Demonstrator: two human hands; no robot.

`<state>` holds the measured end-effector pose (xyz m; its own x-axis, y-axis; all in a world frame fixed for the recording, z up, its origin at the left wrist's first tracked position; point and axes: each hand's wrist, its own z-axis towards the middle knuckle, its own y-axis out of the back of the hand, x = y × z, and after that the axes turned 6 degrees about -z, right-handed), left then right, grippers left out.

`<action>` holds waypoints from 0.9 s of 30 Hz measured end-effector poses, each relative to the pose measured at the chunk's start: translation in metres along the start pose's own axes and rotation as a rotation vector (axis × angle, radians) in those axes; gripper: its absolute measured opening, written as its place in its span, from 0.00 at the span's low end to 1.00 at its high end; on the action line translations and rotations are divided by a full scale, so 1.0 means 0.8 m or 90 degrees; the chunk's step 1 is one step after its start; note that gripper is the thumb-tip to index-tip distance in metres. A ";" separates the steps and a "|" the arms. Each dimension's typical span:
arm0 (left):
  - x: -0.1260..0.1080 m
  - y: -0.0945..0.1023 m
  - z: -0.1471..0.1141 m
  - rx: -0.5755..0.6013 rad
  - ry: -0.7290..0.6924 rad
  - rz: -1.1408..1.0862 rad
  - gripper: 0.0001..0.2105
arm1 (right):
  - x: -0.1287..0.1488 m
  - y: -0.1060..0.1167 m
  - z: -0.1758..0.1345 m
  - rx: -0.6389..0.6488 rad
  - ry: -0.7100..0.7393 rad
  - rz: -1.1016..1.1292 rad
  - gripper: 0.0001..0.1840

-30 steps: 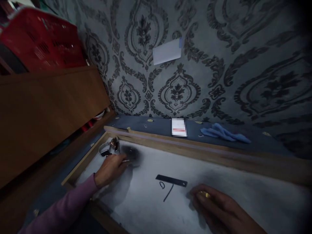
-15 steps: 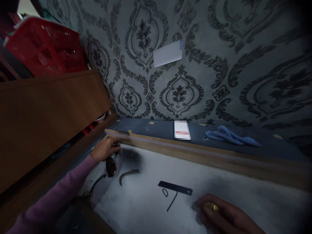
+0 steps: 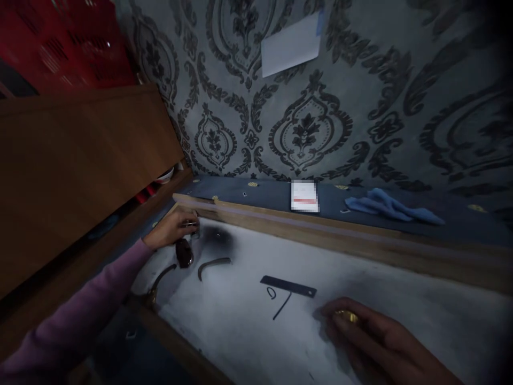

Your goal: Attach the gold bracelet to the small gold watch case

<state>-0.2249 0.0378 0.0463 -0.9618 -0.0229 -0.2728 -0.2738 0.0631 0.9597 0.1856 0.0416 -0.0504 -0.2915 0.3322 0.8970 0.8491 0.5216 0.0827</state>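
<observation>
In the head view, my right hand (image 3: 377,334) is closed in a pinch round a small, round, shiny gold-coloured piece (image 3: 347,316), low over the white board at the right. My left hand (image 3: 170,230) is at the board's far left corner. Its fingers are bent round a small glassy or metallic object whose kind I cannot make out. Just below that hand lies a dark brown, glossy oval object (image 3: 184,253). Between the hands, on the board, are a black flat bar (image 3: 288,286), a small dark ring (image 3: 271,293) and a thin dark rod (image 3: 282,306).
The white board (image 3: 240,315) has a raised wooden rim (image 3: 280,219). Two curved dark strips (image 3: 214,263) lie at its left. Behind the rim are a blurred white pack (image 3: 303,196) and a blue cloth (image 3: 393,206). A wooden cabinet (image 3: 88,176) carries a red basket (image 3: 76,48).
The view has tilted downward, so the scene sits higher in the picture. My left fingers have closed in on the small object at the corner. My right hand keeps the gold piece.
</observation>
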 end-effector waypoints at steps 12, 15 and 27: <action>-0.020 0.014 -0.037 0.029 0.002 0.072 0.16 | 0.025 -0.007 -0.011 -0.012 0.009 -0.045 0.24; -0.022 0.009 -0.050 0.019 0.035 0.108 0.18 | 0.021 -0.004 -0.005 -0.001 0.013 -0.056 0.29; -0.052 -0.003 -0.091 0.093 -0.085 0.100 0.08 | -0.008 0.005 -0.003 -0.035 0.050 -0.076 0.21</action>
<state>-0.1837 -0.0342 0.0604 -0.9819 0.1304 -0.1375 -0.1100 0.1988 0.9739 0.1920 0.0399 -0.0549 -0.3577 0.2072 0.9106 0.8341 0.5093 0.2118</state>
